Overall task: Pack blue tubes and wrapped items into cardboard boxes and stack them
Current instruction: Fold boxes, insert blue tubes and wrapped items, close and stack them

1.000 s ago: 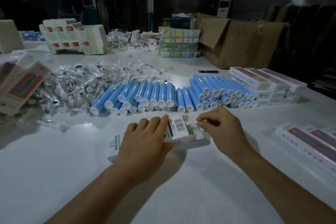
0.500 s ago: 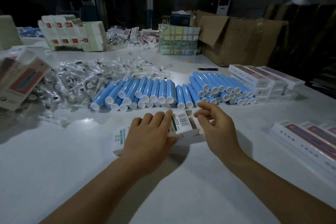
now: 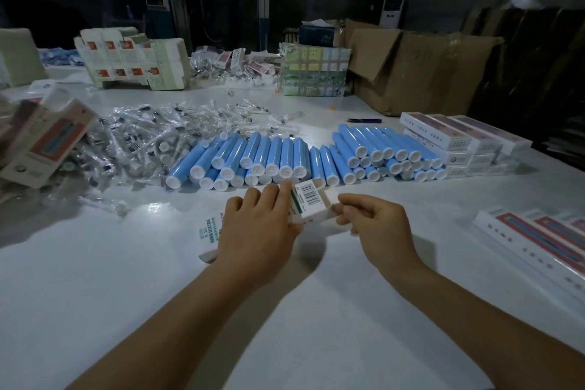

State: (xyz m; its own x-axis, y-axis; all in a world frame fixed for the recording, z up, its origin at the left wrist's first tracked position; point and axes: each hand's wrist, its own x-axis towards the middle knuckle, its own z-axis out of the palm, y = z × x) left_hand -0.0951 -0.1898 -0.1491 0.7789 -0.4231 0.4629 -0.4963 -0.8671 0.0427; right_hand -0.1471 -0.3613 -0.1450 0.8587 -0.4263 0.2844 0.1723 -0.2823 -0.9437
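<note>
A long white carton [image 3: 308,199] with a barcode lies on the white table [image 3: 158,279] in front of me. My left hand [image 3: 259,225] lies over its middle and grips it, hiding most of it. My right hand [image 3: 370,218] pinches the flap at the carton's open right end. Behind the carton lies a row of several blue tubes [image 3: 285,158] with white caps, stacked two high. A pile of clear-wrapped items [image 3: 158,133] spreads at the left behind the tubes.
Closed cartons are stacked at the right rear [image 3: 459,139] and lie at the right edge [image 3: 538,237]. More cartons [image 3: 41,142] lean at the far left. Flat carton blanks [image 3: 133,60], a taped bundle [image 3: 313,70], a large brown box [image 3: 427,70] and small scissors [image 3: 364,120] stand farther back.
My right hand, lifted open off the carton half a second ago, has come back and pinches the end flap. The carton's right end has tilted up a little. My left hand stays put.
</note>
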